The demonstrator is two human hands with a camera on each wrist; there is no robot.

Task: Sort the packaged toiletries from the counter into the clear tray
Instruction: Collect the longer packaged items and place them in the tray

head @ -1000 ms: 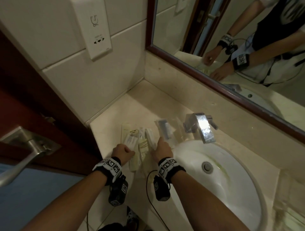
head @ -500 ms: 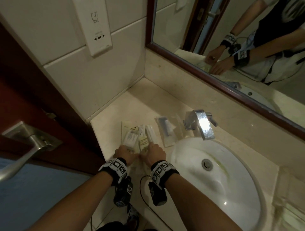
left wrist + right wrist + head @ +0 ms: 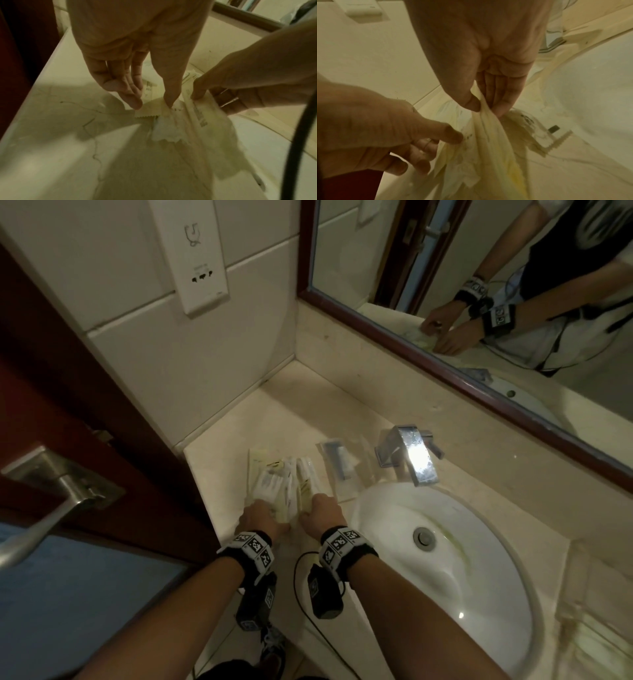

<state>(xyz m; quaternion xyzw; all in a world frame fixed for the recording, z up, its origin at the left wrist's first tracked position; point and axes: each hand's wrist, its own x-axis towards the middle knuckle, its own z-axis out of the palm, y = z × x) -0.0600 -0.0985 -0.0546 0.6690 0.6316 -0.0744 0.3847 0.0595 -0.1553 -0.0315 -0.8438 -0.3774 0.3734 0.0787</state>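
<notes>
Several pale, cream-coloured toiletry packets (image 3: pixel 274 489) lie bunched on the counter (image 3: pixel 287 419) left of the sink. My left hand (image 3: pixel 263 515) pinches their near ends between thumb and fingers (image 3: pixel 135 104); the packet ends (image 3: pixel 164 128) hang below it. Right beside it, my right hand (image 3: pixel 318 510) pinches a long yellowish packet (image 3: pixel 488 135) between thumb and fingers (image 3: pixel 501 106). A clear packet with a dark item (image 3: pixel 337 463) lies apart, further back near the tap. The clear tray (image 3: pixel 599 621) stands at the far right of the counter.
A chrome tap (image 3: pixel 412 455) stands behind the white sink basin (image 3: pixel 479 594) between the packets and the tray. A mirror (image 3: pixel 479 285) runs along the back wall. To the left are a wall socket panel (image 3: pixel 191 254) and a door handle (image 3: pixel 51 501).
My right hand has moved left, away from the clear packet, and now sits next to the left hand. Both hands have drawn back to the near ends of the packets.
</notes>
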